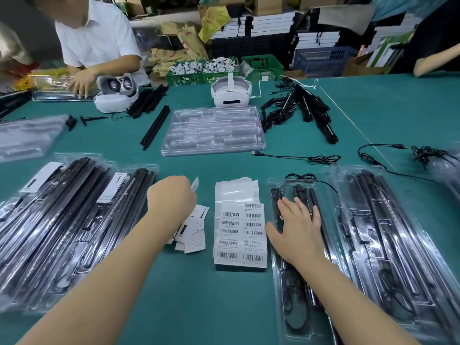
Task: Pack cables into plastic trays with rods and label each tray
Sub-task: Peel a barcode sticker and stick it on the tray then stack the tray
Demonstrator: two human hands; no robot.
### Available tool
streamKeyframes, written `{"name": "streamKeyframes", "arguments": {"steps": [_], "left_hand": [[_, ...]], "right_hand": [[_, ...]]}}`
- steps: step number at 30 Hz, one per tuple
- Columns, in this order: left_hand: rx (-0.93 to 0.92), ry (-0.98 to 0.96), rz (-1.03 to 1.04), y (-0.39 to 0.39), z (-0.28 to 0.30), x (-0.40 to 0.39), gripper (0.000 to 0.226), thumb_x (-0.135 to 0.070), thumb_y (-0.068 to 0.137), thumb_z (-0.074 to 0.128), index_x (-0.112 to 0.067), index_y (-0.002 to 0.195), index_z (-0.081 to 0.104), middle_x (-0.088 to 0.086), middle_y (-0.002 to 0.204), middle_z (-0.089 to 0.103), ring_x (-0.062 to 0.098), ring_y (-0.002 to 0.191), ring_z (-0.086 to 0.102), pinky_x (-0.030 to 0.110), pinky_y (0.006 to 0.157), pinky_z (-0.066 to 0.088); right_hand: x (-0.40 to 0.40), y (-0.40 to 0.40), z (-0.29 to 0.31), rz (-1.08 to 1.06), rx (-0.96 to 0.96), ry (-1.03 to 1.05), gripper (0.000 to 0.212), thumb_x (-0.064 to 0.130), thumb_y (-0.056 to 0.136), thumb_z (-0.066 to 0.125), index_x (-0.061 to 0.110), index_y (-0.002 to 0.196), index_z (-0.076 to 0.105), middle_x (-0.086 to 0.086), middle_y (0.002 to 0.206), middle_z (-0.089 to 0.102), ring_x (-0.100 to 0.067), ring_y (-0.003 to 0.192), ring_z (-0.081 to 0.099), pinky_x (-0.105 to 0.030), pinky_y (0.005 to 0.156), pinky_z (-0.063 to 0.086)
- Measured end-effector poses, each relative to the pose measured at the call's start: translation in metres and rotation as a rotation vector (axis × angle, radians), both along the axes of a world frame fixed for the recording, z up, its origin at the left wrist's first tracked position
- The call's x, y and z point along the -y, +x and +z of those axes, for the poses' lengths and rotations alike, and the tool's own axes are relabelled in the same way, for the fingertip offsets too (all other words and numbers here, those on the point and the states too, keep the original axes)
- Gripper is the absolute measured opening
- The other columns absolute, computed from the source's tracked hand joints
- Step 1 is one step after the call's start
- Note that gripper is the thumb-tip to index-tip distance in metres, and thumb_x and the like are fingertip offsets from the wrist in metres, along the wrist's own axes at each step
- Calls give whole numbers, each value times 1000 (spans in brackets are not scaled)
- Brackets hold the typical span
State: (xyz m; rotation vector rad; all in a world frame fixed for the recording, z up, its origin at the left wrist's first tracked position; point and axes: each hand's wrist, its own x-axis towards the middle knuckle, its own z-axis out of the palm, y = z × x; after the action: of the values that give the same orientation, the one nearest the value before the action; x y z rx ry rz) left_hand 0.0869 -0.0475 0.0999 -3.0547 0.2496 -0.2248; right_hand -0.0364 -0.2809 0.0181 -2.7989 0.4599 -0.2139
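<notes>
My right hand (296,227) lies flat, fingers straight, on a clear plastic tray (293,307) holding black rods and a coiled cable. My left hand (171,197) is curled over a loose pile of small white cards (195,235) and pinches one white card (195,184) that sticks up past my fingers. Between my hands lies a sheet of barcode labels (240,232). Packed trays are stacked at the left (62,220) and at the right (388,232).
A stack of empty clear trays (211,130) sits at mid-table, with loose black rods (155,127) to its left and a tangle of rods and cables (301,108) to its right. Two white headsets (231,92) stand farther back. Another person (99,38) works at the far left.
</notes>
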Motion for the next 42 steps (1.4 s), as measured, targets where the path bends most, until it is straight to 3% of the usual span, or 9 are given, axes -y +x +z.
{"name": "streamKeyframes", "arguments": {"steps": [3, 6, 8, 19, 24, 29, 34, 37, 42], "left_hand": [[-77, -403, -21, 3, 11, 14, 19, -23, 87, 57, -14, 71, 65, 2, 65, 65, 24, 63, 63, 27, 54, 47], [-464, -911, 21, 6, 13, 38, 13, -14, 88, 66, -7, 78, 70, 10, 72, 72, 22, 57, 68, 25, 49, 53], [-675, -1062, 63, 5, 6, 56, 8, -8, 88, 71, 0, 91, 69, 18, 84, 74, 25, 63, 72, 28, 54, 59], [-818, -1101, 86, 4, -22, 125, 11, -2, 89, 71, -9, 88, 62, 21, 98, 72, 32, 79, 74, 39, 61, 63], [-840, -1147, 102, 7, -24, 131, 14, 2, 90, 69, 0, 103, 63, 23, 104, 71, 38, 88, 74, 47, 74, 62], [-895, -1251, 148, 5, -25, 133, 13, 8, 90, 65, -2, 84, 59, 25, 99, 71, 32, 74, 71, 37, 54, 62], [-954, -1388, 210, 5, -25, 139, 11, 9, 92, 60, -1, 89, 64, 20, 92, 73, 27, 71, 74, 37, 57, 62], [-1005, -1327, 191, 5, -24, 140, 11, 7, 95, 58, 0, 92, 66, 13, 77, 71, 19, 57, 72, 31, 53, 60], [-1054, -1181, 130, 4, -21, 146, 25, 3, 101, 45, -3, 92, 67, 9, 71, 72, 15, 57, 71, 29, 58, 61]], "right_hand": [[1, 0, -1, -1, -4, -2, 69, 55, 94, 36, 23, 155, 29, 10, 162, 23, -13, 152, 7, -49, 122, -8], [1, 0, -2, 5, -3, 3, 69, 55, 94, 36, 23, 155, 29, 9, 162, 24, -14, 152, 7, -49, 122, -8], [1, 0, -2, 7, -6, 3, 69, 54, 95, 34, 22, 155, 28, 9, 163, 23, -14, 152, 6, -49, 122, -9], [3, 1, -2, 15, 17, 87, 63, 43, 100, 32, 20, 158, 21, 7, 165, 15, -13, 153, 1, -47, 120, -16], [4, 1, -2, 24, 47, 121, 63, 42, 100, 32, 19, 157, 22, 6, 164, 18, -14, 153, 3, -47, 120, -15], [4, 0, -2, 27, 53, 131, 63, 42, 100, 31, 20, 157, 21, 6, 164, 17, -13, 153, 2, -46, 120, -17], [4, 0, -1, 29, 57, 139, 62, 41, 100, 32, 20, 157, 21, 5, 164, 18, -14, 153, 4, -47, 121, -14], [3, -1, 0, 28, 59, 146, 63, 42, 100, 31, 20, 158, 20, 5, 164, 18, -14, 153, 4, -48, 121, -13], [3, -2, 2, 32, 59, 142, 63, 42, 100, 31, 19, 157, 21, 5, 164, 18, -15, 153, 5, -48, 121, -12]]}}
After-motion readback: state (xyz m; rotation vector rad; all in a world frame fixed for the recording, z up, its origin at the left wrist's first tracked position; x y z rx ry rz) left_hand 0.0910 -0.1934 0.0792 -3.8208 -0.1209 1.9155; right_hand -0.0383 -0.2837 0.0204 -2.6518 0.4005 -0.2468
